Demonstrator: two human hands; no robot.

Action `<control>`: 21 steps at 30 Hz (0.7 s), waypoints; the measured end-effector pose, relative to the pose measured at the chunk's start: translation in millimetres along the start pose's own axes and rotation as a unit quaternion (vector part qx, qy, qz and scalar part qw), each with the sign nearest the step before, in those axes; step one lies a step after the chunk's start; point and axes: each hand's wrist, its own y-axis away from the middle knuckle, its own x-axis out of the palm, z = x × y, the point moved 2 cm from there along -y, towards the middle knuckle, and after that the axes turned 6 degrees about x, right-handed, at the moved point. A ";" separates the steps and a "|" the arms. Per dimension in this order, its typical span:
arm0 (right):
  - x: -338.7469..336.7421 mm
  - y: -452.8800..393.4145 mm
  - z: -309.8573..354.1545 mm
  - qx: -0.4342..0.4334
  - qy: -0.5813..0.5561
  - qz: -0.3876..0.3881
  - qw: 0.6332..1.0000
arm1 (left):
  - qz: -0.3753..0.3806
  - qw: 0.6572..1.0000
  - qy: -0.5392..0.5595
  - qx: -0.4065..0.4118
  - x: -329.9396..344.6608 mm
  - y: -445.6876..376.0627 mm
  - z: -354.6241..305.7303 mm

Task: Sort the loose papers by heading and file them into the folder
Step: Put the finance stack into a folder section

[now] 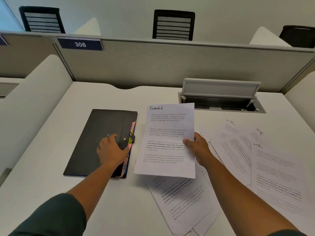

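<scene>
A black folder [95, 142] lies closed on the white desk, left of centre, with coloured divider tabs [129, 143] sticking out of its right edge. My left hand [111, 151] rests on the folder near its snap flap, thumb at the flap's edge. My right hand [198, 149] pinches the right edge of a sheet headed FINANCE [167, 132] and holds it up above the desk, just right of the folder. Several sheets headed HR [272, 164] lie spread at the right. More loose papers [184, 201] lie under the held sheet, near the front.
A grey partition [170, 65] with a sign reading 306 [80, 44] closes the desk's far side. An open cable hatch [221, 99] sits in the desk at the back right. Office chairs stand beyond the partition.
</scene>
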 end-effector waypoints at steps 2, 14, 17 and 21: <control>3.8 -2.3 -1.6 0.002 0.001 -0.003 1.000 | 0.017 0.999 -0.038 0.004 5.1 -2.2 3.6; 17.0 -2.1 -7.2 0.006 0.027 0.003 1.000 | 0.108 0.994 -0.026 0.001 13.7 3.0 6.5; 18.4 -0.4 -8.4 0.006 0.035 0.005 0.999 | 0.108 0.994 -0.023 0.021 10.9 5.1 5.2; 20.8 -0.6 -8.1 0.008 0.031 0.007 0.999 | 0.091 0.994 -0.022 0.055 3.3 6.5 -2.6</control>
